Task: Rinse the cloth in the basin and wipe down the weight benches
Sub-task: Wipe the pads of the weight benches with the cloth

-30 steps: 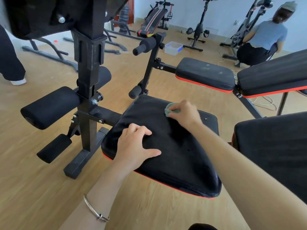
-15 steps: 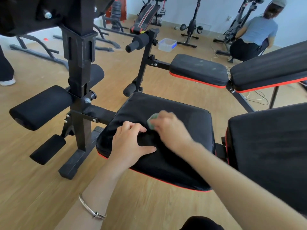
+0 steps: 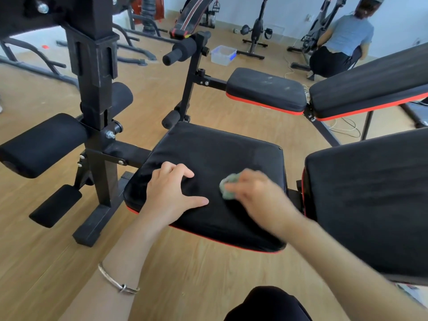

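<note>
A black seat pad with red trim (image 3: 222, 154) belongs to the weight bench in front of me. My right hand (image 3: 259, 195) grips a small bunched green cloth (image 3: 228, 187) and presses it onto the middle of the pad; the hand is blurred. My left hand (image 3: 172, 193) rests on the pad's left part with fingers spread and bent, thumb out toward the cloth. The bench's black backrest (image 3: 370, 200) rises at the right. A clear plastic basin with blue handles (image 3: 222, 54) stands on the floor far behind.
The bench's black upright post (image 3: 95, 72) with foam rollers (image 3: 44, 144) stands left of the seat. A second black and red bench (image 3: 266, 90) lies behind. A person (image 3: 345, 40) crouches at the far right among exercise bikes. Wooden floor (image 3: 46, 262) surrounds the bench.
My right hand has swept the cloth from the pad's far edge toward me and then to the right. My left hand has stayed planted on the pad.
</note>
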